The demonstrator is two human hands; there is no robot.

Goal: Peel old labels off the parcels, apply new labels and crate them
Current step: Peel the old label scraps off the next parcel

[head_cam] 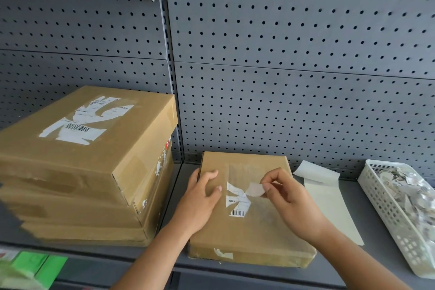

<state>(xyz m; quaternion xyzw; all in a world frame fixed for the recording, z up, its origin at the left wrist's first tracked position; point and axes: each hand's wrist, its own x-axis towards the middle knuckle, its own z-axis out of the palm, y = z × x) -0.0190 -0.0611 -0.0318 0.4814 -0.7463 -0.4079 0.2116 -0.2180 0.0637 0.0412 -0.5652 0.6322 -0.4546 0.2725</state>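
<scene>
**A:** How far along does this look?

**B:** Early to middle, I'd judge. The flat brown cardboard parcel [237, 238] lies on the grey metal shelf [175, 195], right in front of the person. Its old white barcode label [236, 206] is only partly off, with ragged patches stuck to the lid.

**A:** And the others?

**B:** The stack of larger brown cardboard parcels [70, 184] at the left has a torn white label [82, 122] on its top box, so that one looks unfinished too. No parcel that I can see has a new label, and no crate is in view.

**A:** Anything set ready?

**B:** Pale blank sheets [329, 200] lie on the shelf just right of the parcel. They may be new labels or backing paper; I cannot tell which. Further right, a white perforated plastic basket [386, 209] holds paper scraps [407, 186].

**A:** The hands?

**B:** The left hand [200, 202] lies over the parcel's left part and presses it down, fingers straight and spread, thumb near the left edge. The right hand [289, 200] reaches in from the right. Its thumb and forefinger pinch a lifted strip of label [254, 189] just above the lid, and the other fingers are curled.
</scene>
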